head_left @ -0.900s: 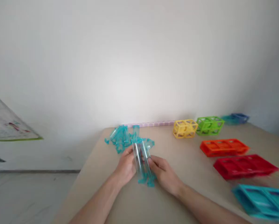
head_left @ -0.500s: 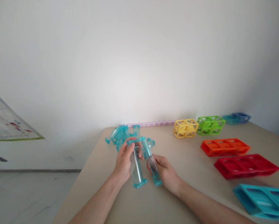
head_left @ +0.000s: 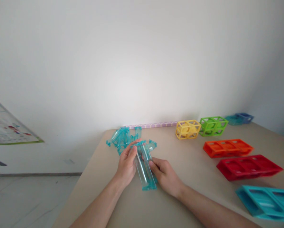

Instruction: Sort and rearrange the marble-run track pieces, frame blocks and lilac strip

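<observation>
Head camera showed both hands meeting over two clear blue tubes (head_left: pixel 144 164) at the near left part of the table (head_left: pixel 191 164). The left hand (head_left: pixel 127 164) was curled around the upper left side of the tubes, with fingers closed on them, and the right hand (head_left: pixel 164 174) pressed from the other side with its fingers bent against the lower part, so the tubes were squeezed together side by side (probably to keep them aligned, as I judge it). Their lower end with the small foot pointed toward the person and seemed to be near or on the table; I could not tell exactly. Just behind the hands lay a pile of similar clear blue pieces (head_left: pixel 123 139), very close to the left fingers. Well apart on the right stood a yellow frame (head_left: pixel 188 129), a green frame (head_left: pixel 213 126), an orange tray (head_left: pixel 227 148), a red tray (head_left: pixel 248 167) and a teal tray (head_left: pixel 267 201). Nothing lay between the hands and the pile.
</observation>
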